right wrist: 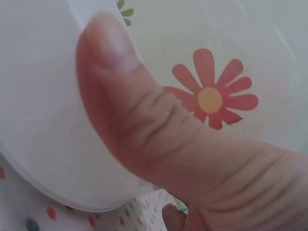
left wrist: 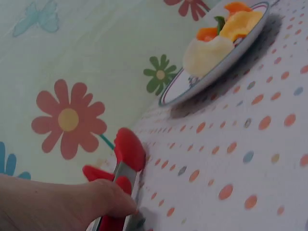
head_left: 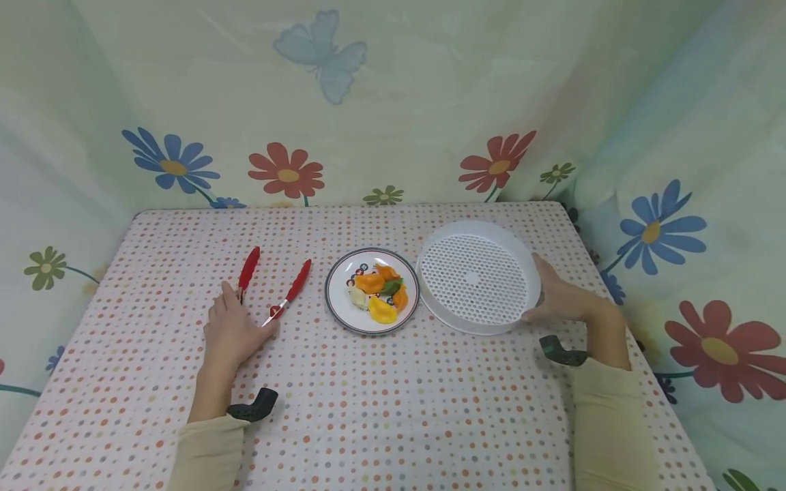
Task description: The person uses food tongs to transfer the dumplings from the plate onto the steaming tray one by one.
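Observation:
On the table's left side my left hand (head_left: 230, 331) grips red-tipped metal tongs (head_left: 297, 280), whose two arms stand spread apart. The left wrist view shows the thumb over the tongs (left wrist: 126, 166). My right hand (head_left: 561, 299) holds the right side of a round white steamer basket (head_left: 475, 296) with a perforated bottom. In the right wrist view the thumb (right wrist: 139, 115) lies against its outer wall (right wrist: 43, 115); the other fingers are mostly hidden. Between the hands sits a plate (head_left: 340, 293) bearing orange and yellow dumplings (head_left: 383, 311), a white one (head_left: 358, 298) and a green piece (head_left: 391, 287).
A dotted cloth (head_left: 393, 423) covers the table. Flower-printed curtains (head_left: 411, 116) hang behind it and along both sides. The plate stands close against the basket's left edge. Dark wrist-worn devices (head_left: 253, 406) sit at both cuffs.

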Demonstrator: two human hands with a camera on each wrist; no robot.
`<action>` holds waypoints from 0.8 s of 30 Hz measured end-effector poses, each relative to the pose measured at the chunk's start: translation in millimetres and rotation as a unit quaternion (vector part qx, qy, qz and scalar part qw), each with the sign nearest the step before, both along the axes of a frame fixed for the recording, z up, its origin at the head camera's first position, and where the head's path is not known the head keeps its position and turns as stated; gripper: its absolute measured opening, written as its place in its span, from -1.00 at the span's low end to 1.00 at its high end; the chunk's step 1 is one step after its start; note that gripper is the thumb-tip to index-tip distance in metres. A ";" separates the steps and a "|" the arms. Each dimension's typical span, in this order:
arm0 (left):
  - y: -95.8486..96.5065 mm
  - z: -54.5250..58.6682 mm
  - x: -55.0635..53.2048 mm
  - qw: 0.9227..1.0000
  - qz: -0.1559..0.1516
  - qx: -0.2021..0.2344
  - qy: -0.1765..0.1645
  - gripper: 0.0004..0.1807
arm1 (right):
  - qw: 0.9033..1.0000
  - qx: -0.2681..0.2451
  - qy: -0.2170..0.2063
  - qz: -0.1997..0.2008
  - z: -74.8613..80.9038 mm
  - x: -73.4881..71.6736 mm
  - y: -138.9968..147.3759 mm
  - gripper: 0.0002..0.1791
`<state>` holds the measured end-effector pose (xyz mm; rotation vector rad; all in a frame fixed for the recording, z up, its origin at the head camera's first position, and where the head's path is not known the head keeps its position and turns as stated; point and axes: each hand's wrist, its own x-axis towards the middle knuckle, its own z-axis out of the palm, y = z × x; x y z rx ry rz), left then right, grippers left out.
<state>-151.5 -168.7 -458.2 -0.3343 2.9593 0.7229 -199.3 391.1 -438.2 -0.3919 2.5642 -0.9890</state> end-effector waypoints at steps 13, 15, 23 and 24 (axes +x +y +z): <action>20.5 -7.2 -11.7 0.995 0.077 -0.009 0.054 0.27 | 0.999 0.051 -0.015 -0.002 5.6 -5.0 -34.4 0.49; 14.0 -4.1 -13.5 0.996 0.078 0.003 0.053 0.25 | 0.998 0.060 -0.007 0.001 6.4 -7.9 -39.9 0.50; -16.1 6.3 -17.6 0.998 0.046 0.021 0.039 0.13 | 0.996 0.083 -0.022 -0.012 13.0 -13.1 -57.0 0.53; -18.9 7.9 -19.3 0.998 0.036 0.028 0.033 0.15 | 0.996 0.085 -0.022 -0.015 13.6 -12.6 -57.6 0.53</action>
